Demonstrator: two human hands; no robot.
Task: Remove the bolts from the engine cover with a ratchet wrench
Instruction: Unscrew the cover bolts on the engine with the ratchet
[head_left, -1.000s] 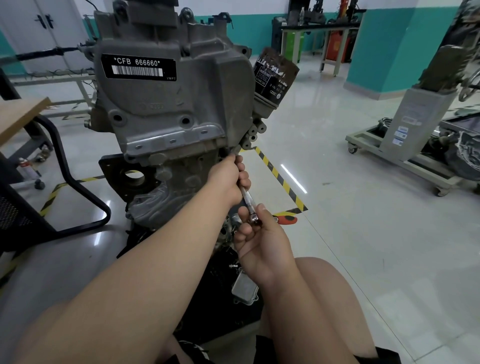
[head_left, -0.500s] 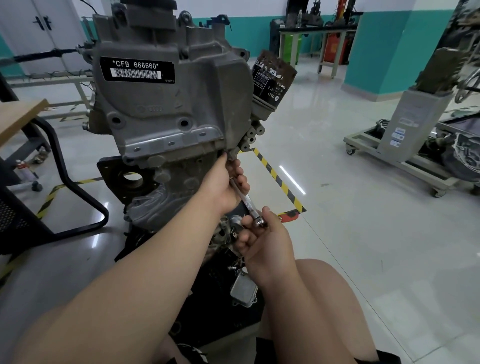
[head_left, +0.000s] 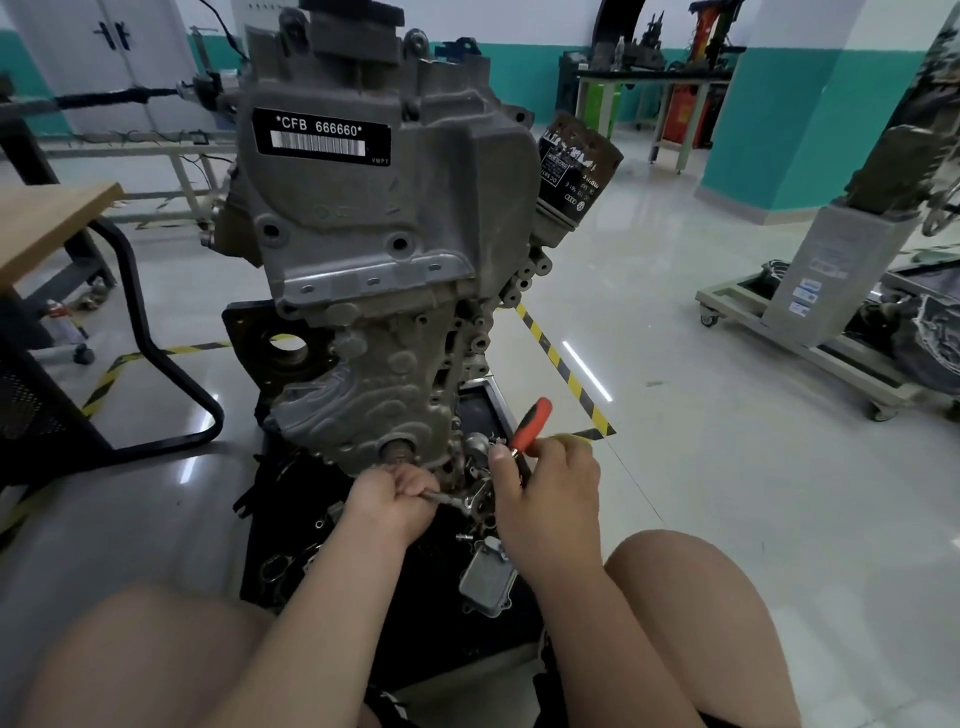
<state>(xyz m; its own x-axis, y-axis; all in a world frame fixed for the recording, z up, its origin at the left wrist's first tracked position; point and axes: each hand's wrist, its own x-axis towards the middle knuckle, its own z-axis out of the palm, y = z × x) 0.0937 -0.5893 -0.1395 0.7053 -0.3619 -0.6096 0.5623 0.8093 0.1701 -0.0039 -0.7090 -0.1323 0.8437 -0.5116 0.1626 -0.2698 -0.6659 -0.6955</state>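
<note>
1. The engine cover (head_left: 374, 208), grey cast metal with a black label reading "*CFB 666660*" (head_left: 321, 137), sits high on the upright engine, facing the camera
2. A row of small bolts (head_left: 373, 282) shows along the cover's lower flange
3. The left hand (head_left: 395, 499) is low at the foot of the engine, well below the cover, with its fingers (head_left: 415, 486) clenched round the handle of the ratchet wrench (head_left: 449, 500)
4. The wrench lies nearly level, and its head end points right towards the other hand
5. The right hand (head_left: 550, 488) is just beside the wrench head, thumb raised and the other fingers curled
6. A red-handled tool (head_left: 530, 423) slants up and away from behind those fingers; I cannot tell whether they grasp it, the wrench end, or nothing
7. The engine stands on a black tray (head_left: 283, 545) on the glossy floor (head_left: 727, 467), with small loose metal parts scattered in it and a ribbed silver part (head_left: 488, 577) lying near the right wrist
8. An oil filter (head_left: 576, 161) juts from the engine's right side, tilted
9. Yellow-and-black tape (head_left: 561, 364) marks the floor beside the engine
10. A wooden surface (head_left: 47, 223) on a black frame is at the left, and a wheeled cart (head_left: 810, 332) stands well apart at the right
11. The person's bare knees frame the bottom of the view
</note>
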